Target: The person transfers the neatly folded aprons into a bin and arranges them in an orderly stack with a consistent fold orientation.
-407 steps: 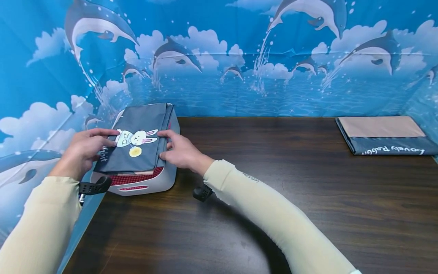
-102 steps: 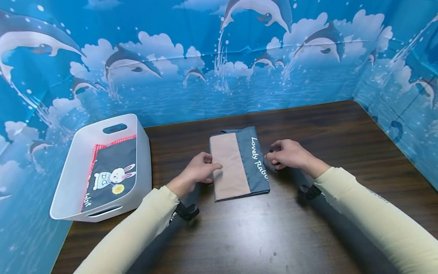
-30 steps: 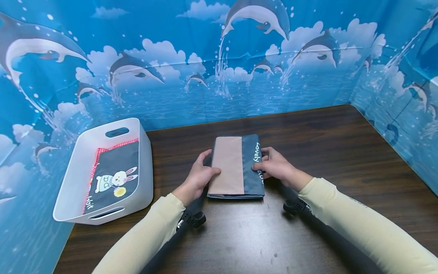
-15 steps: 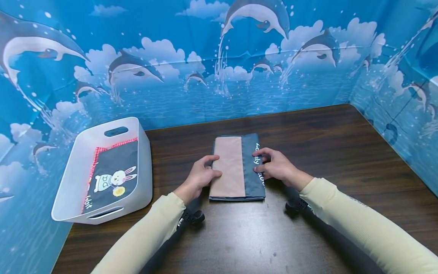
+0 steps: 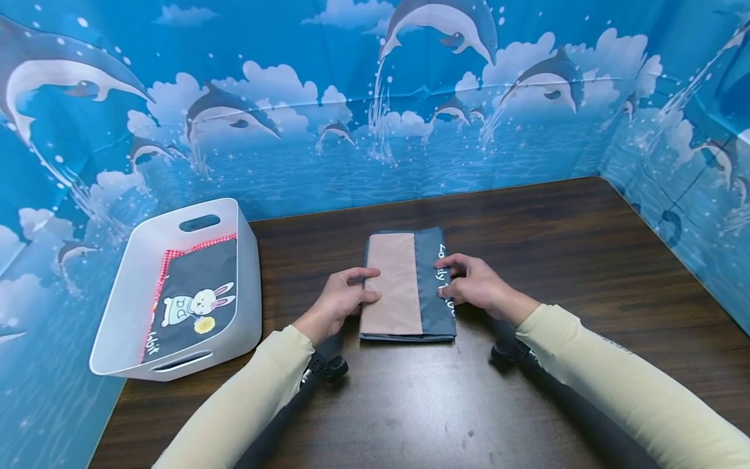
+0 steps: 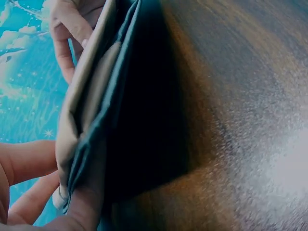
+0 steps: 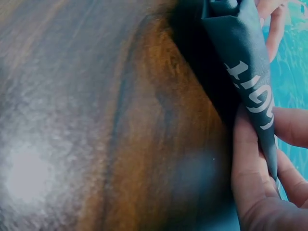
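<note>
A folded dark grey cloth (image 5: 432, 312) with a beige panel and white lettering lies in the middle of the table. My left hand (image 5: 336, 303) holds its left edge, index finger and thumb on the beige part. At the opposite edge, my right hand (image 5: 477, 286) pinches the lettered side, partly covering the letters. The left wrist view shows the cloth's stacked layers (image 6: 94, 101) between thumb and fingers. In the right wrist view the lettered edge (image 7: 248, 62) tapers down between that thumb and fingers. Fingers beneath the cloth are hidden in the head view.
A white bin (image 5: 249, 306) with handle slots stands at the left. Inside lies another dark grey cloth (image 5: 196, 273) with a rabbit print and red checked trim. The dark wooden table (image 5: 556, 247) meets a blue dolphin curtain (image 5: 387, 176) behind and at both sides.
The rabbit-print cloth, earlier held at the bin, lies inside it. The lettered cloth came from the far right to the middle and was straightened. Lately both hands only shifted their fingers on its edges.
</note>
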Tool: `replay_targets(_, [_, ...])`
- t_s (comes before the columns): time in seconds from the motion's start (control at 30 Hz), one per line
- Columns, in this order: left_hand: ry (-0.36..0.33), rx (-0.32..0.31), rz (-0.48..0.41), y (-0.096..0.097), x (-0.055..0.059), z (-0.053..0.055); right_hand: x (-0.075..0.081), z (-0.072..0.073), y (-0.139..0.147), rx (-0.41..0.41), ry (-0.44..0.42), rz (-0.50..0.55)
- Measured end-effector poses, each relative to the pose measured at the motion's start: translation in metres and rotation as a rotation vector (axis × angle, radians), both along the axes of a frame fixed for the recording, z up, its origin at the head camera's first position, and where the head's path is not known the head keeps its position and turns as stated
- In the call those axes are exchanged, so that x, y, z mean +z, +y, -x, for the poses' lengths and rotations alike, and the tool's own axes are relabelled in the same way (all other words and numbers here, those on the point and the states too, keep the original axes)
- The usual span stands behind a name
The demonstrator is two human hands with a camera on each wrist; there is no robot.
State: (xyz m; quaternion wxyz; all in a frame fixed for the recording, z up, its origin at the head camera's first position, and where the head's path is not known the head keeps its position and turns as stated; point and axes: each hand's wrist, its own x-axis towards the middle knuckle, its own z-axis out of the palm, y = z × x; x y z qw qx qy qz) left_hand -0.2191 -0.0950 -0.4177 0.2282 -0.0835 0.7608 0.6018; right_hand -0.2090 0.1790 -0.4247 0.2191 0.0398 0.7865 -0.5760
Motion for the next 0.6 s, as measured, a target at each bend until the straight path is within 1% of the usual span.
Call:
replay_targets(0.07, [-0.006,0.001,-0.001,-0.0002,-0.0012,-0.0002,-0.0002,-0.0011,-0.0003,0.004,0.008,-0.007])
replay_targets(0.23, [-0.009,0.008,0.034,0.0002,-0.0040,0.0000,-0.0024,-0.0023,-0.0016,0.000,0.028,-0.037])
replay_targets(0.6, [0.004,0.015,0.064,0.0026,-0.0052,-0.0006,-0.0077,-0.0020,-0.0019,-0.009,0.063,-0.057])
